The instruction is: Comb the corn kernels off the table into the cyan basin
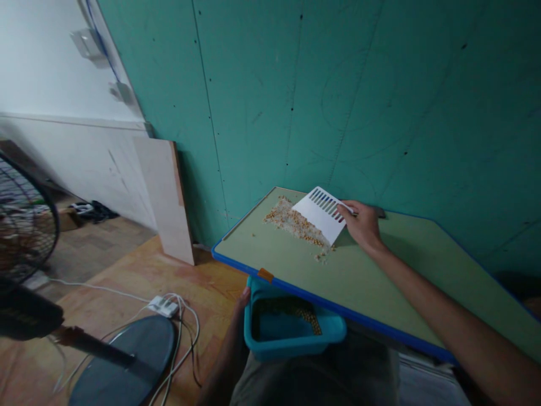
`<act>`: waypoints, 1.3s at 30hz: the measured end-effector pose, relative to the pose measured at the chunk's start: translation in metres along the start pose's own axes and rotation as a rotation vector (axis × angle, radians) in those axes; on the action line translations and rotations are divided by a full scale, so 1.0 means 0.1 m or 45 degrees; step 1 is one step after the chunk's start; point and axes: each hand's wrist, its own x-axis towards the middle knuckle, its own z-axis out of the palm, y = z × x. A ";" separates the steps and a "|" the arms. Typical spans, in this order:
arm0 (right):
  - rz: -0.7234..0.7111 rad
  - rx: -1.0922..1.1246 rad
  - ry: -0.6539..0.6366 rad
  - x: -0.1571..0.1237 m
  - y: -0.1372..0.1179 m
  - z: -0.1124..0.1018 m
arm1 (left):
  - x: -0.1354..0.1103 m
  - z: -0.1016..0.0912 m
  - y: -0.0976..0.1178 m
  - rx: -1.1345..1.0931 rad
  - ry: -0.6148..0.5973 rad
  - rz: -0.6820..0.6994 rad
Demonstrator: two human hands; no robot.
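My right hand (pixel 363 225) grips the upper right side of a flat white slotted scraper (pixel 316 219). The scraper's lower left edge meets a spread of yellow beans and pale grains (pixel 291 223) on the light green tabletop (pixel 262 254). Just below the table's front edge, a teal plastic tub (pixel 283 348) is held over my lap. Its left side is in my left hand (pixel 240 310), with the thumb near the rim and most fingers hidden. Some beans (pixel 310 318) lie inside the tub at the right, and part of its inside is in shadow.
Blue trim edges the table, with an orange patch (pixel 265 274) on the front rim. Behind stands a green wall (pixel 262 101). To the left are a standing fan's base (pixel 127 361), a power strip (pixel 163 306) with loose cables, and a leaning board (pixel 164 197).
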 end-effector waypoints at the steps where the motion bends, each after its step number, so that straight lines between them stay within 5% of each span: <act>1: -0.035 -0.012 -0.013 -0.02 -0.07 0.00 | 0.00 0.00 0.01 0.001 0.002 0.005; 8: -0.209 -0.049 -0.061 -0.11 -0.39 0.03 | 0.05 -0.08 0.03 -0.021 -0.019 0.060; 15: -0.286 -0.232 0.092 -0.15 -0.37 -0.05 | -0.02 -0.07 0.05 0.063 -0.032 0.125; 23: -0.628 -0.426 -0.222 -0.14 -0.46 0.10 | 0.08 -0.14 0.05 -0.020 0.002 0.053; 30: -0.654 -0.425 -0.131 -0.09 -0.52 0.35 | -0.04 -0.10 0.08 0.024 -0.008 0.043; 39: -0.629 -0.308 -0.039 -0.10 -0.38 0.30 | -0.05 -0.10 0.02 -0.027 -0.063 -0.009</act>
